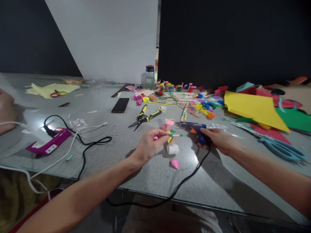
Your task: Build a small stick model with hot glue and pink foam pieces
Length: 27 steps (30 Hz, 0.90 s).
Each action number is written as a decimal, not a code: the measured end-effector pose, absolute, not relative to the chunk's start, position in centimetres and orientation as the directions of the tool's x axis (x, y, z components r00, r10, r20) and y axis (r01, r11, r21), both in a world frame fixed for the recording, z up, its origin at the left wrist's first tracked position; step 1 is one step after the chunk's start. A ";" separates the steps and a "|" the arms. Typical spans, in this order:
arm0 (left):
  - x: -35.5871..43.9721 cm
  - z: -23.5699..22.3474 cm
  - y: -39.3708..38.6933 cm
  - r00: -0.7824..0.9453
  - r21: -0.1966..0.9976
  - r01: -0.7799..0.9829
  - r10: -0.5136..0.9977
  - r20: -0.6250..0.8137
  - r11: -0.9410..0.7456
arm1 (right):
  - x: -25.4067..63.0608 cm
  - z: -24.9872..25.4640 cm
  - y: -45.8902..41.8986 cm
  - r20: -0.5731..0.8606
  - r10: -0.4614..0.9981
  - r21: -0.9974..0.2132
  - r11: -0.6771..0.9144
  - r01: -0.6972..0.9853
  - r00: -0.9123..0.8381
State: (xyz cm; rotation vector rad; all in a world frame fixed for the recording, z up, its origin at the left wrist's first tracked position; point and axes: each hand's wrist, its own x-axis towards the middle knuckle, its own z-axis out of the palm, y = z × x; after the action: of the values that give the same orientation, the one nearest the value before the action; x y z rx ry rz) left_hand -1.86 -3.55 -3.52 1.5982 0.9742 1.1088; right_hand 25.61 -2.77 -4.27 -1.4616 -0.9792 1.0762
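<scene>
My left hand (152,144) pinches a small pale stick with green ends (178,135) between thumb and fingertips. My right hand (216,138) is wrapped round a dark blue glue gun (200,131), its nozzle pointing left towards the stick. Just behind my left fingertips are small craft pieces, among them a pink disc (170,123); how they join cannot be made out. Nearer to me, a white bottle cap (172,149) lies on its side. A pink crumpled piece (175,163) rests on the table in front of it. The glue gun's black cord (184,181) loops down over the table's front edge.
Yellow-handled shears (143,119) and a phone (120,105) lie beyond my left hand. Coloured caps (206,108) and sticks spread behind. Blue scissors (283,149) and coloured sheets (255,106) are at right. A purple power strip (50,144) and another person's hand (6,110) are at left.
</scene>
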 end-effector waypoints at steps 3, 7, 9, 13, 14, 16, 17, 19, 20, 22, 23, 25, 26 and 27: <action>-1.8 -3.6 -3.5 0.274 0.958 0.098 0.933 0.233 -0.268 | 26.8 -3.1 -3.4 -0.099 0.979 -0.882 -0.169 0.440 0.178; -1.7 -3.8 -3.4 0.281 0.964 0.087 0.934 0.219 -0.252 | 25.8 -1.6 -4.5 0.258 0.963 -0.563 0.218 0.798 -0.081; -1.7 -3.9 -3.4 0.280 0.965 0.079 0.935 0.217 -0.248 | 24.0 -1.4 -4.9 0.351 0.909 -0.528 0.392 0.754 -0.227; -1.7 -4.1 -3.3 0.272 0.968 0.092 0.941 0.202 -0.234 | 20.3 -1.5 -4.8 0.453 0.797 -0.495 0.597 0.632 -0.399; -1.8 -4.1 -3.3 0.273 0.968 0.095 0.941 0.198 -0.231 | 19.7 -1.5 -4.6 0.472 0.781 -0.485 0.617 0.620 -0.409; -1.8 -4.1 -3.3 0.276 0.968 0.092 0.940 0.200 -0.233 | 19.1 -1.5 -4.3 0.494 0.760 -0.469 0.642 0.606 -0.423; -1.8 -4.1 -3.3 0.279 0.968 0.087 0.939 0.202 -0.234 | 18.9 -1.4 -4.2 0.500 0.750 -0.464 0.654 0.598 -0.432; -1.8 -3.9 -3.3 0.281 0.971 0.075 0.939 0.200 -0.229 | 18.9 -1.4 -4.1 0.506 0.735 -0.454 0.672 0.585 -0.451; -1.7 -3.9 -3.4 0.282 0.972 0.072 0.940 0.194 -0.222 | 18.9 -1.3 -4.1 0.508 0.730 -0.448 0.677 0.584 -0.456; -1.7 -3.7 -3.5 0.287 0.975 0.068 0.940 0.184 -0.211 | 19.0 -1.3 -4.2 0.509 0.727 -0.434 0.679 0.593 -0.460; -1.7 -3.7 -3.5 0.292 0.975 0.065 0.938 0.185 -0.213 | 19.0 -1.3 -4.2 0.509 0.728 -0.427 0.677 0.599 -0.460; -1.7 -3.8 -3.5 0.301 0.971 0.059 0.932 0.203 -0.231 | 19.0 -1.3 -4.2 0.518 0.720 -0.409 0.683 0.606 -0.462; -1.7 -3.8 -3.5 0.302 0.968 0.054 0.928 0.218 -0.245 | 19.0 -1.4 -4.2 0.526 0.710 -0.396 0.691 0.605 -0.467; -1.7 -3.9 -3.5 0.303 0.965 0.050 0.924 0.232 -0.259 | 19.0 -1.4 -4.1 0.536 0.697 -0.380 0.702 0.602 -0.476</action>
State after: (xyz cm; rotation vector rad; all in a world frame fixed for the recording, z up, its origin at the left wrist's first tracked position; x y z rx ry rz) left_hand -1.67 -3.47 -3.93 1.5841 0.9156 1.1127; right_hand 18.99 -4.10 -1.39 -0.9857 -2.2244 0.1804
